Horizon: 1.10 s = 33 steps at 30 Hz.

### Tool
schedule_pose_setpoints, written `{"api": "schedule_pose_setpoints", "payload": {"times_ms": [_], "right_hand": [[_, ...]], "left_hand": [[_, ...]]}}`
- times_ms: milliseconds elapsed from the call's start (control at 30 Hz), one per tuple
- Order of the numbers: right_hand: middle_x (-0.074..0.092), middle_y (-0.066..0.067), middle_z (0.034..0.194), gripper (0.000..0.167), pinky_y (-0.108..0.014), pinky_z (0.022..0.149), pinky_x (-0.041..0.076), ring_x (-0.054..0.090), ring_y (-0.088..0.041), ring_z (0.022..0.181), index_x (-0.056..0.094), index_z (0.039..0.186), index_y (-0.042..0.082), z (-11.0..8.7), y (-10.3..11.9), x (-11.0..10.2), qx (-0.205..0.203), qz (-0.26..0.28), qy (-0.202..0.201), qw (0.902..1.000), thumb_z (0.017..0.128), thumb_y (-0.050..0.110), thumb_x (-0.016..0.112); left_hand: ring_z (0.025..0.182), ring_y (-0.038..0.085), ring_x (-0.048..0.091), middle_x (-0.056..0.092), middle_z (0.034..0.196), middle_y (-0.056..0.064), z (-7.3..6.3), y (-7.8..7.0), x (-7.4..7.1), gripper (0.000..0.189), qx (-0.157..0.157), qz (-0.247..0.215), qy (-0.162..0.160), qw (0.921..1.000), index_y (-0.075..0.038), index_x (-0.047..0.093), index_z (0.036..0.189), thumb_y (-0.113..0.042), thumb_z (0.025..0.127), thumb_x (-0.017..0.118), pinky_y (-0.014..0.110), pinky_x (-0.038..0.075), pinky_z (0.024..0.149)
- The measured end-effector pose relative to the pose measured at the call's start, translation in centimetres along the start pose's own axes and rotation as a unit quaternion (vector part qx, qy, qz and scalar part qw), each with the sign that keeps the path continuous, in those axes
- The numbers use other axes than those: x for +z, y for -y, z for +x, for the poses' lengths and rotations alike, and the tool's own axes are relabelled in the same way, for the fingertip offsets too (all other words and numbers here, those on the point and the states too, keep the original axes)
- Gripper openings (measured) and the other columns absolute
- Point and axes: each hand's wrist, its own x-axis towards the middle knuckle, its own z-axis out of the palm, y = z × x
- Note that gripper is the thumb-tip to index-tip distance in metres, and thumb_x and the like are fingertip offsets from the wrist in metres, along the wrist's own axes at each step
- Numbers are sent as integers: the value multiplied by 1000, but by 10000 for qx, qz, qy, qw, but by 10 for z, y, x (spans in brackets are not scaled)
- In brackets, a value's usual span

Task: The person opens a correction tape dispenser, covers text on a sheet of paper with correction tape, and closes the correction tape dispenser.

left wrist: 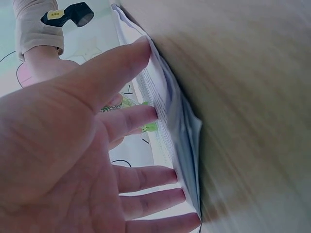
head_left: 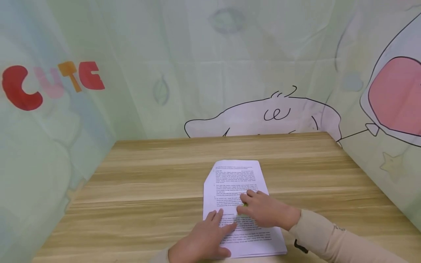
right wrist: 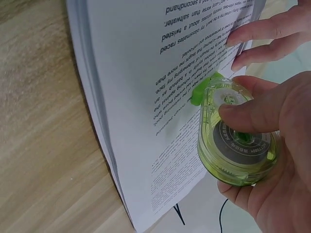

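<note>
A stack of printed paper sheets (head_left: 235,175) lies on the wooden table, its top left corner cut or folded at a slant. My right hand (head_left: 264,209) grips a clear green correction tape (right wrist: 238,141), thumb on its side; the dispenser's green tip (right wrist: 201,90) meets the printed lines. In the head view the fingers hide most of the dispenser. My left hand (head_left: 204,237) rests on the lower left of the top sheet, fingers spread and fairly straight. In the left wrist view its fingertips touch the sheet near the stack's edge.
The wooden table (head_left: 148,190) stretches out around the paper. Behind it and at both sides hangs a printed cloth (head_left: 148,73) with cartoon drawings. A black wrist camera (left wrist: 70,15) sits on the right sleeve.
</note>
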Motion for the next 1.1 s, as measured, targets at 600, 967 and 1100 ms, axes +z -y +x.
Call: {"api": "schedule_pose_setpoints", "payload": {"times_ms": [600,967,1100], "right_hand": [[53,1,97,35,-29,67,46,49,-16,83,58,104,27,-4,-4,2,41,13,133,9999,74,11,66],[54,1,97,35,-29,66,46,49,-16,83,59,103,27,-9,-5,0,112,122,77,9998,74,10,67],[54,1,98,35,-29,65,45,48,-16,83,59,104,28,-11,-6,0,132,161,123,9997,75,9,66]], "left_hand": [[130,36,37,37,144,14,-1,1,0,64,14,-35,-39,10000,-41,47,132,-55,73,68,50,46,91],[131,36,36,36,145,13,0,1,2,64,4,-60,-11,10000,-42,46,132,-56,73,67,51,45,92],[132,35,36,36,146,12,0,2,3,64,-4,-92,-16,10000,-42,45,132,-55,73,67,51,44,92]]}}
